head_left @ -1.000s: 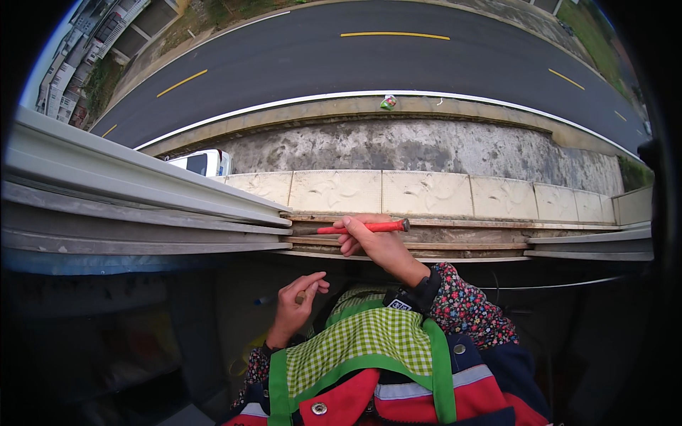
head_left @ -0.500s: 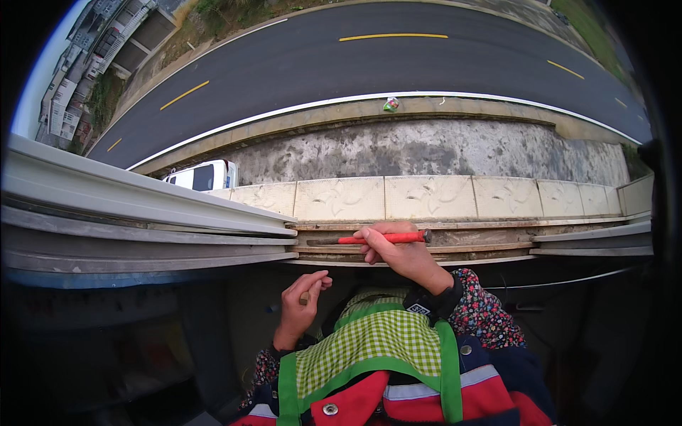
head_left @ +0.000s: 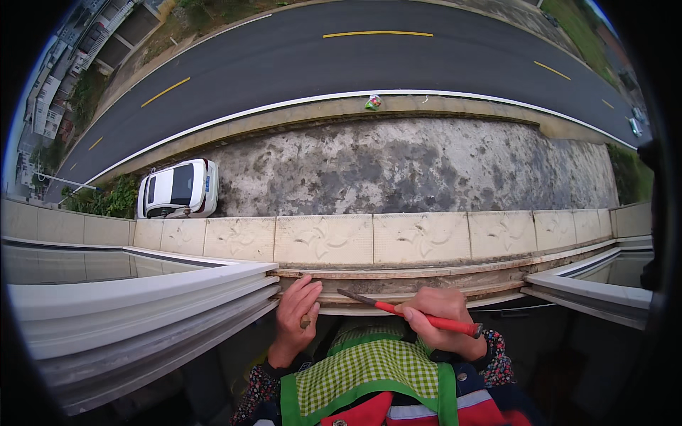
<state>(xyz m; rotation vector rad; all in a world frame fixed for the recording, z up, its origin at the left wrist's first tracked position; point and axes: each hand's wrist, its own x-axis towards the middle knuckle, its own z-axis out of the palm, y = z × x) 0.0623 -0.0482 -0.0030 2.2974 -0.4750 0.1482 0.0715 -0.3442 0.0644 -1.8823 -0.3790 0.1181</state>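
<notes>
Chisel [head_left: 388, 307] with red handle, gripped by the curled fingers of the right hand [head_left: 440, 305]; its blade is pointed left across the window track [head_left: 419, 283]. A small brown piece [head_left: 305, 321] is held by the left hand [head_left: 290, 316], near the white window frame [head_left: 177, 287] at left.

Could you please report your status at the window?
Right hand holding red-handled tool, tip over window track. Left hand holding small brown object, left of tip. Nothing seen blocking tip.
</notes>
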